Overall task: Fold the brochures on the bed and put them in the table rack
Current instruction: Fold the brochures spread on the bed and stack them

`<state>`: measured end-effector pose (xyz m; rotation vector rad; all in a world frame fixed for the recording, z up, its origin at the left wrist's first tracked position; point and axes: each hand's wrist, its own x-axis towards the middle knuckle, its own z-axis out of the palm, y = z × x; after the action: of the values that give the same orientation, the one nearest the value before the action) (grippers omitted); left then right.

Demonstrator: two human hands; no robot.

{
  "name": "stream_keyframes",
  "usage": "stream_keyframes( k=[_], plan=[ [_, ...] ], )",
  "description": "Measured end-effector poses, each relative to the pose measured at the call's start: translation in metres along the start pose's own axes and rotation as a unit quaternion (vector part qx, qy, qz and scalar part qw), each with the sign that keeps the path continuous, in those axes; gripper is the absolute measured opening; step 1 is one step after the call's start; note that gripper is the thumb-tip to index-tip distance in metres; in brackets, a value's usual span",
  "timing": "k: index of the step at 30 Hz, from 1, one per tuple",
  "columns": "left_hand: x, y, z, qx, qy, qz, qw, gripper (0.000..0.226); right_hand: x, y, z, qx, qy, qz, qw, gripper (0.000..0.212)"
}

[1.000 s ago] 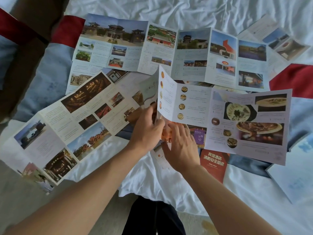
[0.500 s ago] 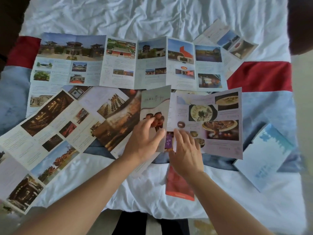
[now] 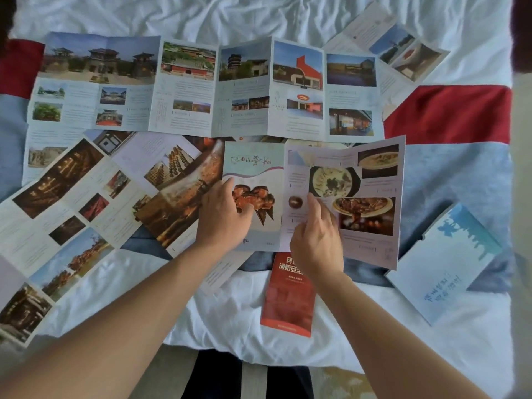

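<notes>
Head view, only one. Food brochure [image 3: 342, 197] lies on the bed [image 3: 259, 18], right in front of the person, partly folded: the cover panel w/ the roast bird is turned over onto the left part, the dish-photo panels are open to the right, far-right edge lifted a bit off the quilt. Left hand [image 3: 223, 216] rests on the cover panel, fingers bent, pressing it flat; not pinching anything as far as I can tell. Right hand [image 3: 316, 240] sits just right of the crease, forefinger out along the fold line, other fingers loosely curled, holding nothing.

Key relation: the open panels run rightward from the right hand, crease runs near-to-far, so the right hand is nearer for the next fold inward, prob. toward the left hand.

Room: red leaflet [image 3: 288, 300] partly under the near edge, blue booklet [image 3: 449, 266] near the right, long temple brochure [image 3: 201, 87] just beyond, dark-photo brochure [image 3: 86, 203] to the left. Tight all round. Rack not in view.
</notes>
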<state>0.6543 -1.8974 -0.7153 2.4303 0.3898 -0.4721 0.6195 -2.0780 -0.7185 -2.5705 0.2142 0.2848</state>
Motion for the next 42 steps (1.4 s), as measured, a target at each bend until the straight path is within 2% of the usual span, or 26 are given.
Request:
stream_keyframes(
  k=[6,8,10,14,17,21,26,30,37,42],
  plan=[
    [-0.002,0.013,0.005,-0.074,0.012,-0.048,0.996,0.058,0.01,-0.003,-0.008,0.037,-0.009,0.017,0.999,0.043],
    [-0.002,0.02,0.009,-0.099,0.001,-0.055,0.994,0.056,0.01,-0.004,-0.012,0.045,-0.01,0.01,0.999,0.046],
    [-0.005,0.028,0.014,-0.106,-0.001,-0.052,0.993,0.057,0.008,-0.004,-0.017,0.052,0.0,0.002,0.999,0.05],
    [-0.012,0.041,0.023,-0.104,0.004,-0.032,0.994,0.058,0.007,-0.004,-0.022,0.064,-0.003,0.015,0.998,0.038],
    [-0.015,0.048,0.028,-0.12,0.013,-0.018,0.992,0.056,0.008,-0.002,-0.028,0.07,0.004,0.037,0.997,0.038],
    [-0.018,0.059,0.035,-0.151,-0.008,0.002,0.989,0.058,0.015,0.005,-0.05,0.075,0.06,0.029,0.995,0.04],
    [-0.024,0.085,0.049,-0.155,-0.018,0.009,0.988,0.062,0.029,0.026,-0.087,0.039,0.128,0.01,0.991,0.032],
    [-0.025,0.112,0.061,-0.171,-0.037,0.022,0.984,0.061,0.033,0.045,-0.105,-0.048,0.203,-0.023,0.978,0.024],
    [-0.026,0.13,0.081,-0.151,-0.053,0.032,0.987,0.059,0.045,0.083,-0.112,-0.063,0.195,0.054,0.977,0.019],
    [-0.03,0.129,0.09,-0.147,-0.053,0.036,0.987,0.059,0.051,0.106,-0.114,-0.05,0.158,0.127,0.978,0.018]
  ],
)
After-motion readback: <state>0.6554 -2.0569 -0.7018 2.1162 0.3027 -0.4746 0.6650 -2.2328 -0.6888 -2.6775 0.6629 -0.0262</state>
